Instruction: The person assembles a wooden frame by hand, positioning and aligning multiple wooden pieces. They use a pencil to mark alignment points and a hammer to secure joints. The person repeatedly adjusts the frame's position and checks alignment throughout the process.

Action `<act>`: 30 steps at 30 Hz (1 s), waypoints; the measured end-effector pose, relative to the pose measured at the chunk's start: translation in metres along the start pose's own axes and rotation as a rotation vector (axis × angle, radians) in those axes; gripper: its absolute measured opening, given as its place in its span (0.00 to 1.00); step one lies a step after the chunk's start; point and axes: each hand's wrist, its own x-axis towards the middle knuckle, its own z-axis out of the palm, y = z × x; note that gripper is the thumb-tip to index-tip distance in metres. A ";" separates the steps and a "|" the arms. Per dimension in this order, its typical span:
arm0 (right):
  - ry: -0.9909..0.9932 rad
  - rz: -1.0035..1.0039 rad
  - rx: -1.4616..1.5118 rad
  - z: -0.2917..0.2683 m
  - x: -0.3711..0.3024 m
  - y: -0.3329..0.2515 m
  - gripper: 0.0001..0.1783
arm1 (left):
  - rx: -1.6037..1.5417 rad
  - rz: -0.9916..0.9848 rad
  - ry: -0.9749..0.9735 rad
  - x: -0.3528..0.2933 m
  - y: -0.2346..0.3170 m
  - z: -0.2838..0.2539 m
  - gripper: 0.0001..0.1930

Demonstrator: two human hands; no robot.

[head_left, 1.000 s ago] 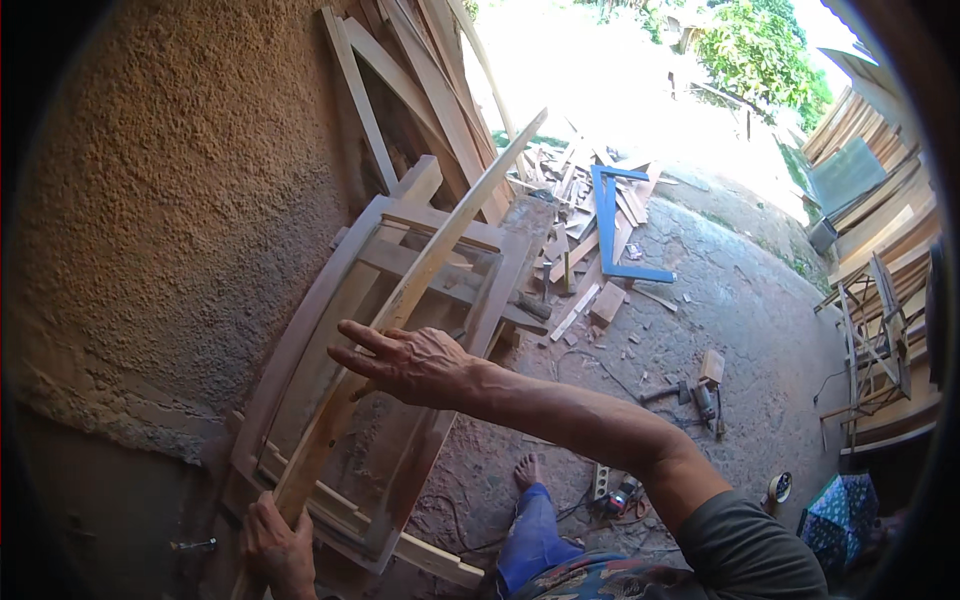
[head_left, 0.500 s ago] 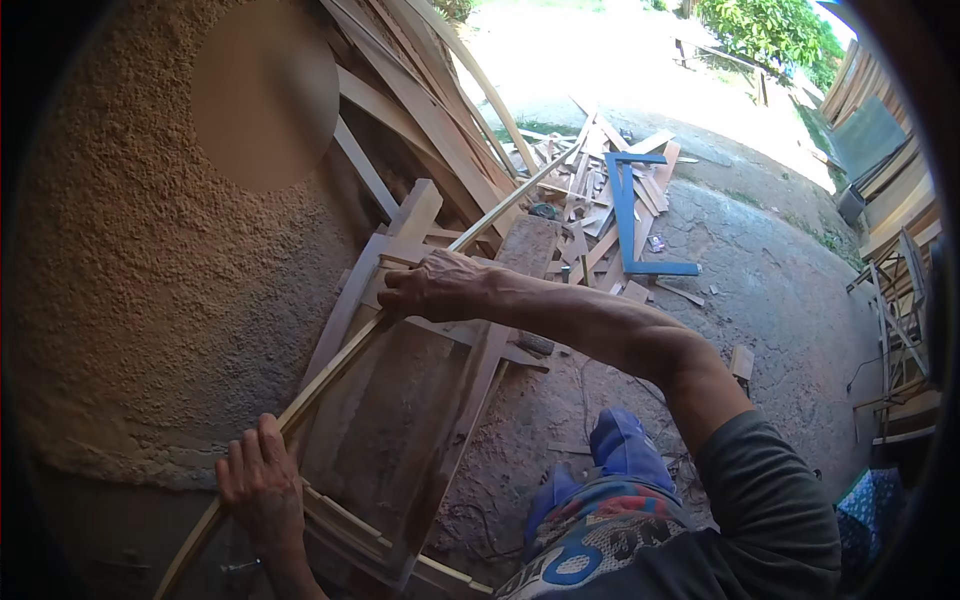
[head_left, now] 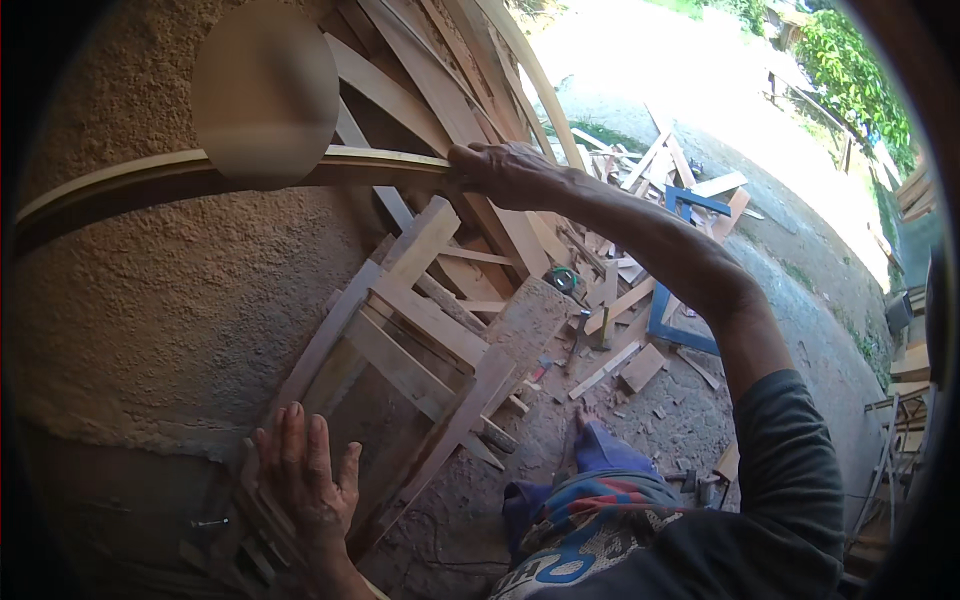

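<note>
My right hand (head_left: 505, 175) is closed round one end of a long, thin wooden strip (head_left: 395, 168), held up at upper centre. From there the strip runs left in front of the rough wall, curving toward the picture's rim. A blurred oval hides part of its length. Lower left, my left hand (head_left: 308, 480) is raised with its fingers stretched out and nothing in it. Just beyond that hand stands a wooden frame (head_left: 430, 325) of joined boards. Thinner wood strips (head_left: 262, 515) lie beside and partly behind my left hand.
A rough plastered wall (head_left: 150, 330) rises on the left. Long boards (head_left: 430, 90) lean against it at the back. Scrap wood (head_left: 640, 290) litters the ground around a blue angular frame (head_left: 660, 310). A small wood block (head_left: 642, 368) lies near my feet.
My left hand has let go of the wooden strip and opened. My right hand has lifted the strip and swung it from a diagonal to nearly level. The view has shifted.
</note>
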 end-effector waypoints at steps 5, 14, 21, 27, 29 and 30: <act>0.086 0.257 0.162 -0.024 -0.002 0.097 0.12 | -0.056 -0.253 -0.118 0.006 0.026 0.010 0.41; 0.264 0.302 0.132 0.003 0.011 0.239 0.13 | -0.339 -0.659 -0.116 -0.026 0.072 0.032 0.41; 0.226 0.621 0.130 0.008 0.066 0.260 0.25 | -0.315 -0.861 -0.196 -0.029 0.103 0.028 0.40; 0.421 0.708 -0.014 0.038 0.072 0.391 0.15 | -0.240 -1.208 -0.261 -0.077 0.113 0.015 0.44; 0.335 0.801 0.004 0.016 0.078 0.401 0.08 | -0.159 -1.274 -0.340 -0.092 0.123 0.007 0.45; 0.455 0.800 -0.068 0.008 0.080 0.431 0.07 | -0.138 -1.270 -0.353 -0.097 0.119 0.011 0.45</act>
